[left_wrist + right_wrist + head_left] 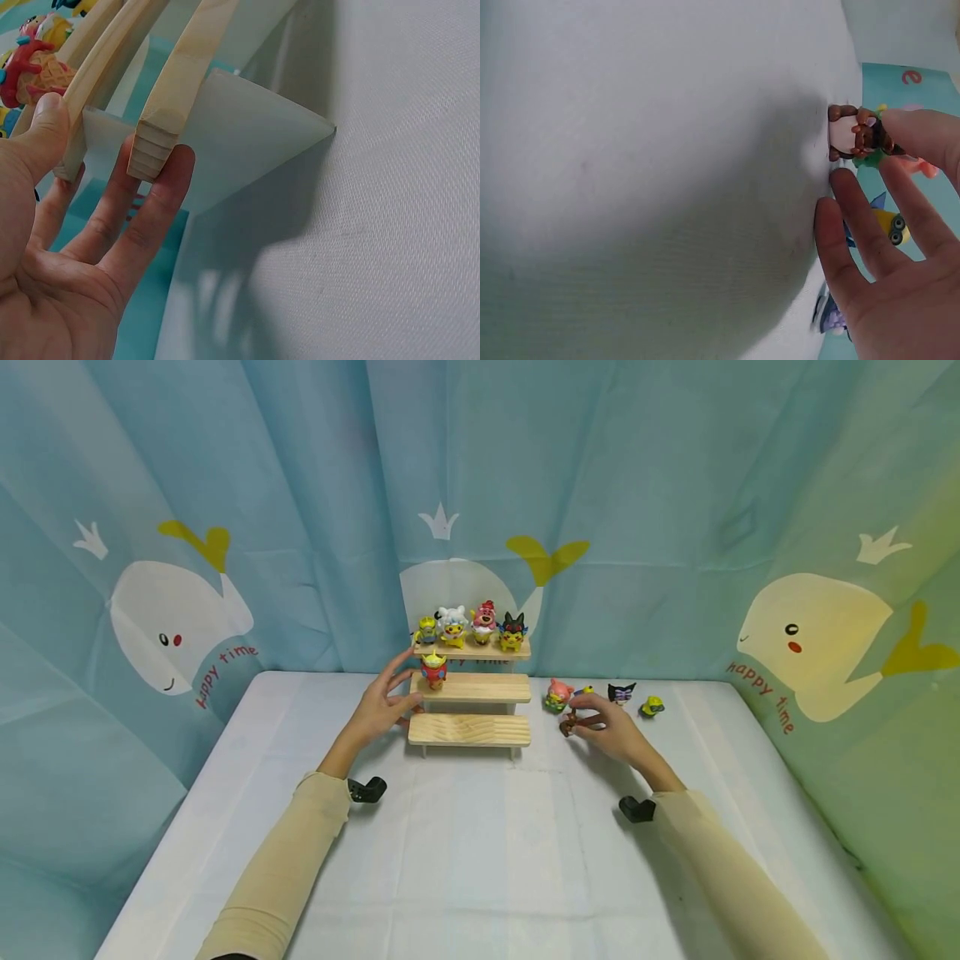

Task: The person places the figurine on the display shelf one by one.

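A three-tier wooden display shelf (471, 731) stands at the middle of the table. My left hand (381, 706) touches its left end, fingers spread and fairly straight across the tier ends (154, 150). Close to the thumb, a red toy figure with a waffle-textured base (52, 79) stands at the left of the middle tier. My right hand (611, 727) pinches a small brown figurine (847, 133) with a pale patch between thumb and index finger, low at the tabletop. The other right-hand fingers are extended. A pink-headed figurine (558, 693) stands just behind it.
Several figurines, including a black-eared yellow one (513, 633), line the top tier. Right of the shelf are a purple-and-black figurine (621, 694), a yellow-green one (652, 706) and a partly hidden minion figure (892, 225). A whale-print curtain (480, 460) hangs behind the table.
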`<action>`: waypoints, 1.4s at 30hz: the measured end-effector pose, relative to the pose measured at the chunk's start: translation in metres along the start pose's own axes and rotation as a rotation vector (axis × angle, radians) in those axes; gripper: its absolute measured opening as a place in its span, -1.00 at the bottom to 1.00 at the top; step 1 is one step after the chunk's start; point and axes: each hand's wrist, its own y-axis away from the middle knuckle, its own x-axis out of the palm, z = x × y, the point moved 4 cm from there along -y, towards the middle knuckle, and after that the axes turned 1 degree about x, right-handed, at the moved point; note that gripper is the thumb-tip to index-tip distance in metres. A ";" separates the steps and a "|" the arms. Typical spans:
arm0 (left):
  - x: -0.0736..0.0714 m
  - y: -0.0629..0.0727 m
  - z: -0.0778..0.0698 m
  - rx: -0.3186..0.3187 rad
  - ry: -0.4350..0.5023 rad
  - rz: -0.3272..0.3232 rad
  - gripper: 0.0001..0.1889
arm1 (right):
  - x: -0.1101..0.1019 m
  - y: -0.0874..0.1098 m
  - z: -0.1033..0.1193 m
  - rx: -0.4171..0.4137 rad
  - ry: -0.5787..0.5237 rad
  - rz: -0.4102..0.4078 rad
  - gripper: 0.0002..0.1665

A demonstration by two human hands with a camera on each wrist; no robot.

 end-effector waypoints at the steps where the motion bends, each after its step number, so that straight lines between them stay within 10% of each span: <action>1: 0.000 0.000 0.000 0.001 -0.004 0.000 -0.17 | 0.000 0.000 0.000 -0.006 -0.001 0.004 -0.51; 42: 0.001 0.000 0.001 0.018 -0.007 -0.003 -0.18 | 0.001 0.001 -0.008 -0.052 0.046 -0.031 -0.64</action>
